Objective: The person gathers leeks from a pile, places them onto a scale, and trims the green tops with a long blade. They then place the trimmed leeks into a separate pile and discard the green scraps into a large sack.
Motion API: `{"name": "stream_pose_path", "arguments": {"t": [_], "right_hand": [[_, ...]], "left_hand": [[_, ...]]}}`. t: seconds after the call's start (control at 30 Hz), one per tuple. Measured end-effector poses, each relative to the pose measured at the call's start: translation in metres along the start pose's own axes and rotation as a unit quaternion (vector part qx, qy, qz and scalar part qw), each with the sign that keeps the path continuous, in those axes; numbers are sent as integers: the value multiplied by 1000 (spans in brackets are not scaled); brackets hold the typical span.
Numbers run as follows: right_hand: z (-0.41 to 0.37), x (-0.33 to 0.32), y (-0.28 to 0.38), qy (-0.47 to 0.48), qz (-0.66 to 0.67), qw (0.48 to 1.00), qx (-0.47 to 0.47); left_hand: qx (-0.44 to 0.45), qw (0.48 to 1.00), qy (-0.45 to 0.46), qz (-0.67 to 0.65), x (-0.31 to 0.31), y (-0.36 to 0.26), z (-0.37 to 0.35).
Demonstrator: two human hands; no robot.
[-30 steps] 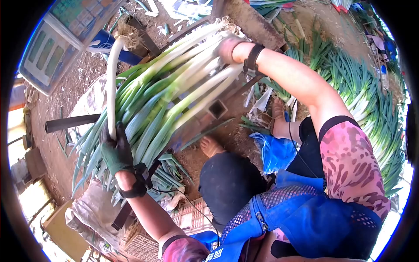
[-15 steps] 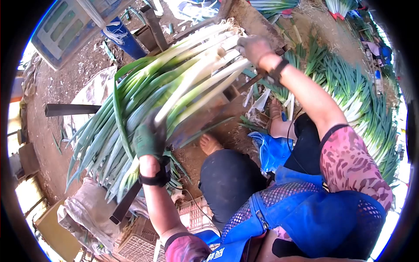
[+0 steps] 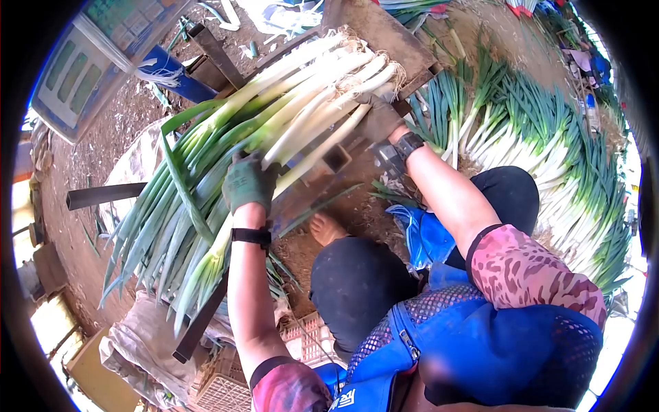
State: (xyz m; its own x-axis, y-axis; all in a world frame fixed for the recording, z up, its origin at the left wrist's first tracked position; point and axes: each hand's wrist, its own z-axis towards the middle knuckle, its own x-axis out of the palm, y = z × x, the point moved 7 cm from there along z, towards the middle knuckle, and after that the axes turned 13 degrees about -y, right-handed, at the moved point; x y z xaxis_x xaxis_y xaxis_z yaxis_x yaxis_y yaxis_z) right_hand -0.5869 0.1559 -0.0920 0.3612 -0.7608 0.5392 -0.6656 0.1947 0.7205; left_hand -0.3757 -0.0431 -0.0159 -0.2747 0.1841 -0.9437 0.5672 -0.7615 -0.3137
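Note:
A thick bundle of leeks (image 3: 274, 127) lies across a metal frame, white root ends to the upper right and green leaves hanging to the lower left. My left hand (image 3: 248, 182), in a green glove, is closed over stalks at the near side of the bundle, where white turns to green. At the root end my right hand (image 3: 377, 118), in a greyish glove, is closed around the near white stalks. Its fingertips are partly hidden by the leeks. One bent green leaf crosses over the others.
A dark metal bar (image 3: 106, 196) sticks out left of the leaves, another (image 3: 199, 323) below them. A wooden board (image 3: 384, 34) stands behind the roots. More leeks (image 3: 549, 158) lie in a long row on the right. Crates (image 3: 223, 384) and a cloth (image 3: 147, 343) sit lower left.
My left hand has moved up and right along the bundle. My right hand has come down and slightly left at the root end. The near stalks lie closer against the rest.

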Motion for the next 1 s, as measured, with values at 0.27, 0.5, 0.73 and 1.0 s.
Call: {"name": "stream_pose_path", "arguments": {"t": [0.27, 0.5, 0.73, 1.0], "right_hand": [[-14, -26, 34, -167, -660, 720, -134], [8, -41, 46, -183, -739, 623, -180], [-39, -28, 54, -193, -428, 882, 53], [-107, 147, 102, -33, -706, 535, -464]], "left_hand": [[-11, 996, 75, 49, -1, -3, 9], [-9, 990, 58, 125, -4, -19, -11], [-17, 985, 148, 89, -36, -21, -21], [53, 976, 185, 99, -58, -66, 12]]}}
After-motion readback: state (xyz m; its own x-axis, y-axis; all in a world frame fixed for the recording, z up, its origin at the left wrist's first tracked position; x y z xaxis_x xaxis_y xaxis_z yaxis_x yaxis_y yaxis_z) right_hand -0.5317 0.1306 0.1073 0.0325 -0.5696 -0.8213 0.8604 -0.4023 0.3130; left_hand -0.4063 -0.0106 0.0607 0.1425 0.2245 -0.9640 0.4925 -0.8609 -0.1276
